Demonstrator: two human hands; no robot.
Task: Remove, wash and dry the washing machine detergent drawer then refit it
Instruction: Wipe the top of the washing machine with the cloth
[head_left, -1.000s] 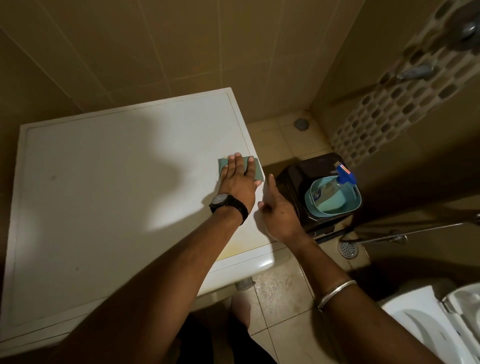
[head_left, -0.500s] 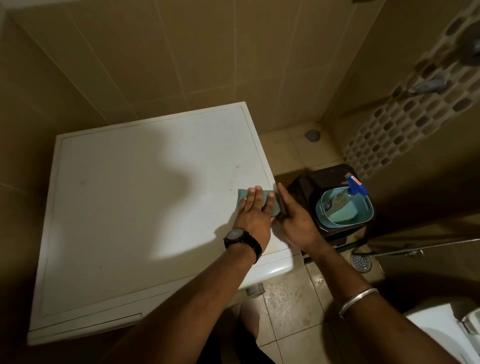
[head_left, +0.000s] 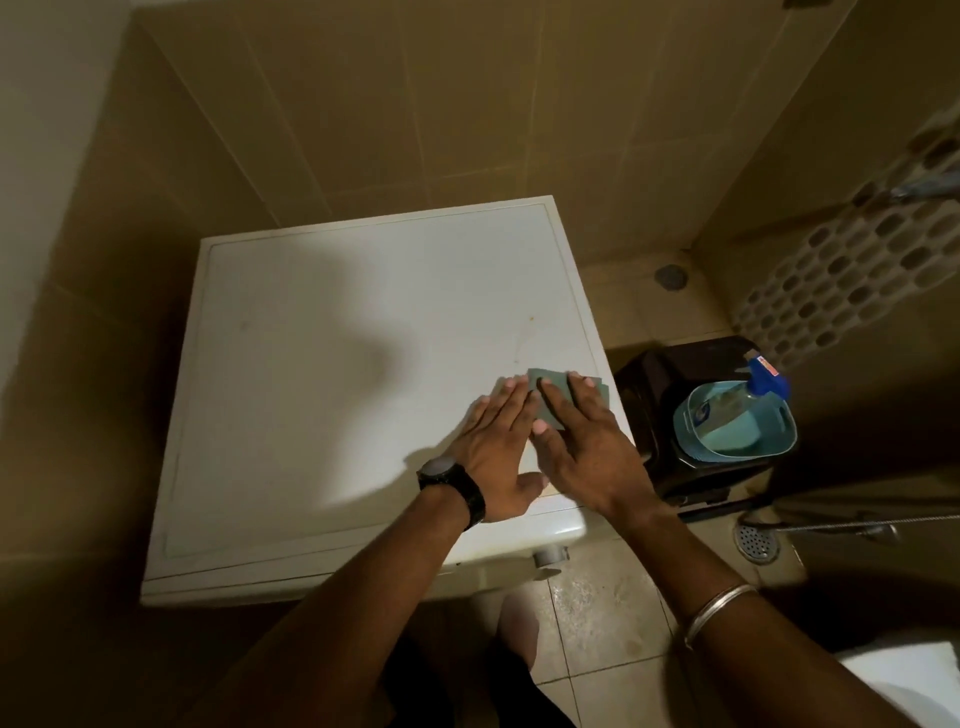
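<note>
The white washing machine (head_left: 322, 374) fills the middle of the view, seen from above. A small folded teal cloth (head_left: 550, 402) lies on its top near the right edge. My left hand (head_left: 493, 441), with a black watch on the wrist, lies flat beside and partly on the cloth's left side. My right hand (head_left: 582, 441), a metal bangle on its forearm, presses flat on the cloth with straight fingers. The detergent drawer is not in view.
To the right of the machine a dark stool (head_left: 670, 395) carries a teal tub (head_left: 737, 431) holding a spray bottle with a blue head (head_left: 763, 382). A floor drain (head_left: 758, 540) and a metal hose (head_left: 852, 525) lie at the right. A white toilet edge (head_left: 904, 675) shows bottom right.
My right hand has come from the machine's side edge onto the cloth. My left hand has slid left, off most of the cloth. The view has pulled back from the machine.
</note>
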